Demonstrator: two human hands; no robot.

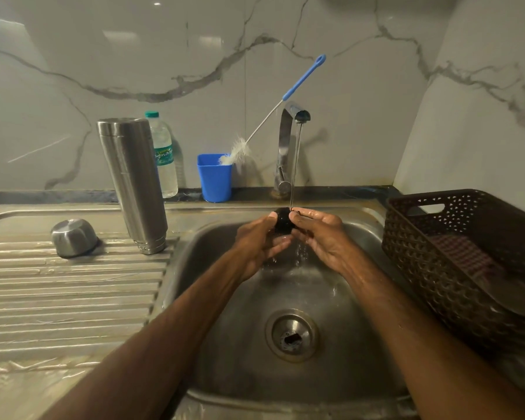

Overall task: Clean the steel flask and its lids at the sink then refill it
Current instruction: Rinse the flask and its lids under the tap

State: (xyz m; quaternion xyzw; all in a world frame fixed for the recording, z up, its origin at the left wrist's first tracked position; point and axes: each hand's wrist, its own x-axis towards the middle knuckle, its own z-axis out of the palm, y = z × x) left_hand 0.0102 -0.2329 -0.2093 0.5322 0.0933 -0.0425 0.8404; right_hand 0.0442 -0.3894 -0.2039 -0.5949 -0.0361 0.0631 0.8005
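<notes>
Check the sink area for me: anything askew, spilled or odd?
Nothing spilled or damaged. The steel flask stands on the drainboard right at the sink edge and looks tilted, though that may be lens distortion. The brush leans out of the blue cup toward the tap.

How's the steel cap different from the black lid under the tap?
The steel cap is shiny; the black lid is dark. The steel cap sits mouth-down, untouched, on the drainboard; the left hand and right hand hold the black lid under the running tap. Both look round.
</notes>
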